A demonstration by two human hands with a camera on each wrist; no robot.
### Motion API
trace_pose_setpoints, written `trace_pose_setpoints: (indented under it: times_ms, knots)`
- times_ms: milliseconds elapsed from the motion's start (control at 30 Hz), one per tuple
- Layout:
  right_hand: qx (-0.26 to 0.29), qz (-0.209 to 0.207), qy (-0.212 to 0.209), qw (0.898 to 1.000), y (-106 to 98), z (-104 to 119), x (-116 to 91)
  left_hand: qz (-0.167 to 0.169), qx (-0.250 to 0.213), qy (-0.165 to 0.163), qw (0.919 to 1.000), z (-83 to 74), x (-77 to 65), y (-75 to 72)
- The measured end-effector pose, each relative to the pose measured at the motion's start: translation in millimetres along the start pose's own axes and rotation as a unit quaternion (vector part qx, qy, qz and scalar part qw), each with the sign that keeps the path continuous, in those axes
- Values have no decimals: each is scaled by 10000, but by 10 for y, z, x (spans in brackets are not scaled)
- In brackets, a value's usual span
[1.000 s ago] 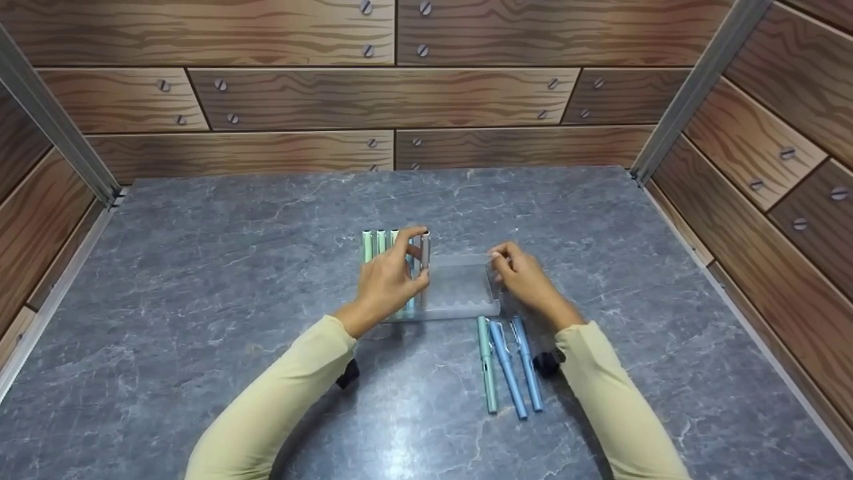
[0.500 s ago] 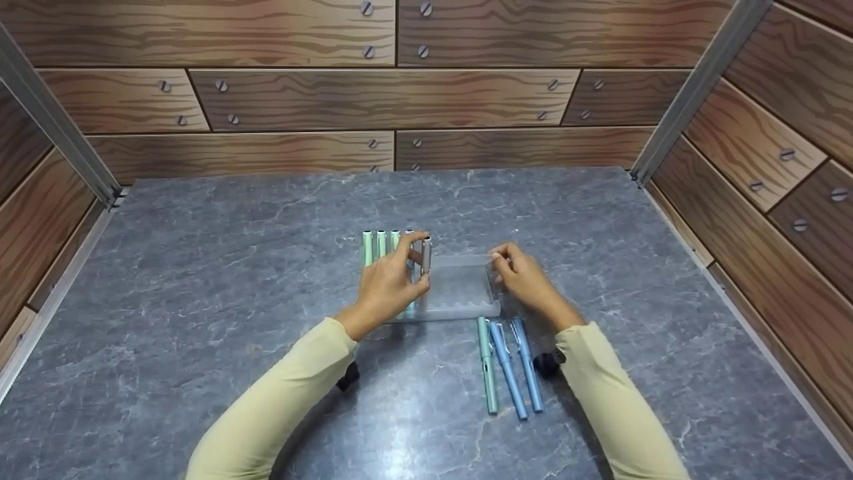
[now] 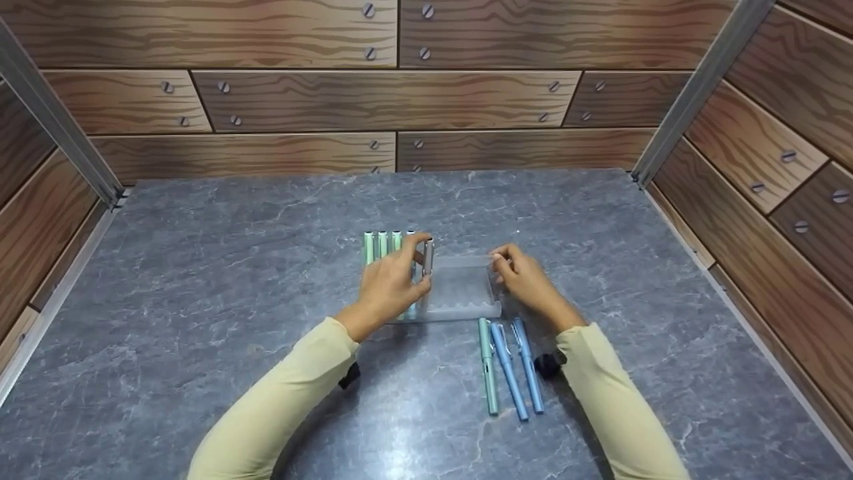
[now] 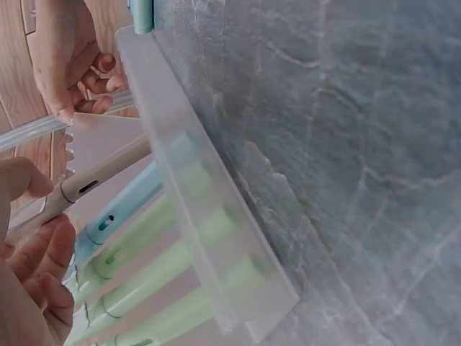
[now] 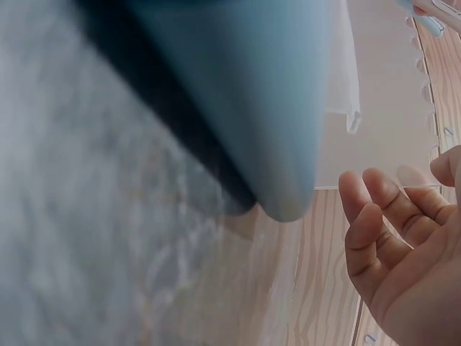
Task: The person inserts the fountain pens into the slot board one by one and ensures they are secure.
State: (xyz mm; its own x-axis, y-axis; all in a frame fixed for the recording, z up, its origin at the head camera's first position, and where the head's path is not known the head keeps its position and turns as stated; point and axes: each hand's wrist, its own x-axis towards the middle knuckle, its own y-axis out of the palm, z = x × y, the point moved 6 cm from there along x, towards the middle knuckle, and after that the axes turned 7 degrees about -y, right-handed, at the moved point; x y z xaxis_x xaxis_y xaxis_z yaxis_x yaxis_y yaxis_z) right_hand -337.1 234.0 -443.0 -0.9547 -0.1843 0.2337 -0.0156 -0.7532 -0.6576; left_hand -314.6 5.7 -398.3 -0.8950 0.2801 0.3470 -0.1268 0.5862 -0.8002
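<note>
My left hand [image 3: 390, 283] pinches a grey-brown pen [image 3: 428, 257] between thumb and fingers, over the middle of a translucent pen tray [image 3: 463, 287]. In the left wrist view this pen [image 4: 108, 169] slants with its lower end at the tray's near wall [image 4: 180, 137]. Beside it lie a light blue pen [image 4: 126, 205] and several green pens [image 4: 162, 277] in a row. My right hand [image 3: 526, 277] holds the tray's right edge near the far corner, thumb and index finger on it. In the right wrist view the other fingers [image 5: 382, 231] curl loosely.
In front of the tray's right end, a teal pen [image 3: 488, 367] and two blue pens [image 3: 510, 373] lie on the grey marbled table [image 3: 233, 267]. Wood-patterned walls [image 3: 400, 100] stand at the back and sides.
The grey-brown pen's top end has come down slightly in my left hand. My right hand stays at the tray's edge, and the loose pens lie as before.
</note>
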Motion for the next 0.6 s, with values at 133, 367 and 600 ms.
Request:
trace_pose_setpoints:
  times_ms: [133,367,600]
  knots:
    - [7,-18,20,10000,5,-13,-6,36,261,-37,9996,-23,16,2]
    - [7,-4,60,10000,0,0,-9,51,383,-186,9991,-30,47,-22]
    - [88,-25,31,10000,9,9,-13,162,328,-293,9989,-11,55,-1]
